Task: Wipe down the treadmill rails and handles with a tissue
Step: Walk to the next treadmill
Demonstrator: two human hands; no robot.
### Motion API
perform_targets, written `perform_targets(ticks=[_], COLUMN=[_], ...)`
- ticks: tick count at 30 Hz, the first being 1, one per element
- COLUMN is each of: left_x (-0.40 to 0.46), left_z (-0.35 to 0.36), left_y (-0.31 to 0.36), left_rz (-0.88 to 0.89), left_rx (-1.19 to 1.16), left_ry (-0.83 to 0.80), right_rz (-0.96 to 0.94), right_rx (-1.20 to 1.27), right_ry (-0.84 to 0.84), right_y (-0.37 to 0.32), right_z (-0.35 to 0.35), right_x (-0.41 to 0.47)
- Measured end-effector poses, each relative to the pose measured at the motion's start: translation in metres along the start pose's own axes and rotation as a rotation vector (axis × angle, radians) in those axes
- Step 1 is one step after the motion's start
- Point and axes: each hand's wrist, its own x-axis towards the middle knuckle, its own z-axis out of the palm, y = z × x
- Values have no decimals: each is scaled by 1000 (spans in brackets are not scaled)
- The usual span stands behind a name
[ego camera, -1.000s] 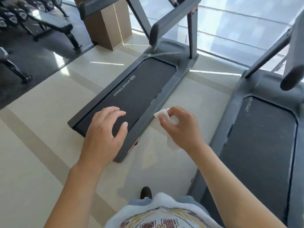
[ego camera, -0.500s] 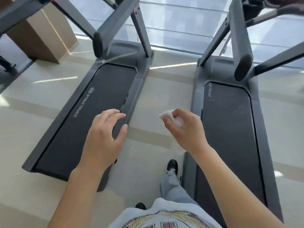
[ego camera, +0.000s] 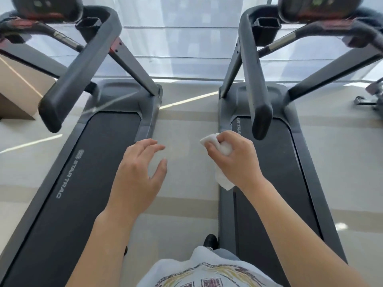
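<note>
Two grey treadmills stand side by side, and I am on the floor strip between them. My right hand (ego camera: 234, 160) grips a crumpled white tissue (ego camera: 222, 150) in the air over the left side rail (ego camera: 224, 214) of the right treadmill (ego camera: 279, 183). That machine's left handrail (ego camera: 253, 79) ends just above and beyond this hand. My left hand (ego camera: 138, 175) hovers empty with relaxed, spread fingers over the floor beside the left treadmill (ego camera: 87, 172). The left treadmill's right handrail (ego camera: 78, 69) slants down to the far left.
Both consoles (ego camera: 315, 7) sit at the top edge, with cup holders beside them. A glass wall runs behind the machines. A tan pillar (ego camera: 14, 96) stands at the far left, and part of another machine (ego camera: 371, 100) shows at the far right. My shoe (ego camera: 210, 241) is beside the right treadmill.
The view has swung right and up, bringing both treadmills' handrails and consoles into sight. I have stepped forward between the machines. Both hands keep their pose, the right one still holding the tissue.
</note>
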Motion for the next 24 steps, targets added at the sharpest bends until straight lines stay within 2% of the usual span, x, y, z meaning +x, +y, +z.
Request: perform_targets(ticks=[13,24], left_x=[139,284], left_z=[80,138], left_y=[56,58], left_rz=[185,409], left_rx=[-44,-90], left_ry=[-165,-343], right_rz=[143,356], right_rx=[-38,-241], right_ry=[248,477], right_y=[80,129], right_z=[-64,-70], right_x=[84,163])
